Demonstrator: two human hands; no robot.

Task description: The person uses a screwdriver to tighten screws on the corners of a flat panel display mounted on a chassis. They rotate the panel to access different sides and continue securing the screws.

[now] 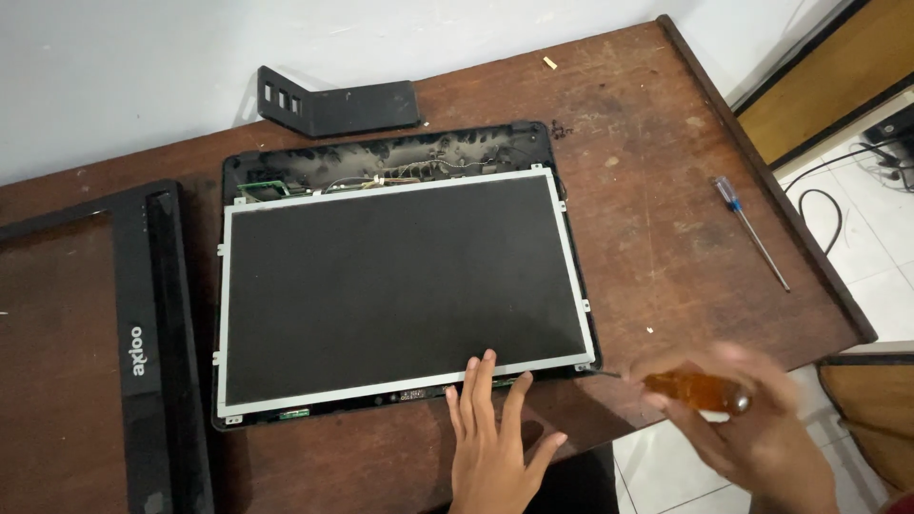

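We press our left hand (495,438) flat, fingers spread, on the lower edge of the bare laptop screen panel (400,286), which lies in its back cover (381,157) on the wooden desk (657,190). Our right hand (752,419), blurred, wraps an amber-handled screwdriver (690,388) whose tip meets the panel's lower right corner bracket. We judge that holding the driver in line with the screw and the panel steady prevents slipping.

a bare laptop screen panel (400,290) lies flat in the middle of the frame, a dark matte rectangle edged in thin silver metal (its back cover shows black above it). the black bezel frame (157,352) with pale lettering lies at the left edge.
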